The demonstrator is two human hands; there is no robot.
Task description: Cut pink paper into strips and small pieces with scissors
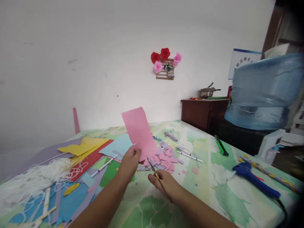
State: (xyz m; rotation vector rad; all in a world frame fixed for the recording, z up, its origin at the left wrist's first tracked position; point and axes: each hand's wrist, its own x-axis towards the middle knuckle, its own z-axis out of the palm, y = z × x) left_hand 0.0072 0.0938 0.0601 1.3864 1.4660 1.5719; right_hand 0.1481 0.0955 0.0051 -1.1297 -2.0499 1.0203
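Observation:
A pink paper sheet [139,128] stands raised over the table, its lower left edge pinched in my left hand [131,160]. My right hand [166,185] is closed around a pair of scissors [155,172], whose blades point up and left at the sheet's lower edge. Whether the blades touch the paper, I cannot tell. Just behind the blades lies a heap of pink and purple paper scraps [166,160]. Part of my left hand's fingers is hidden behind the sheet.
At left lie white string [35,180], yellow paper [85,145] and blue paper [73,196]. White pens [190,156] are right of the scraps. A green utility knife [221,146] and blue glue gun [255,180] lie at right. A water bottle [263,91] stands beyond the table's edge.

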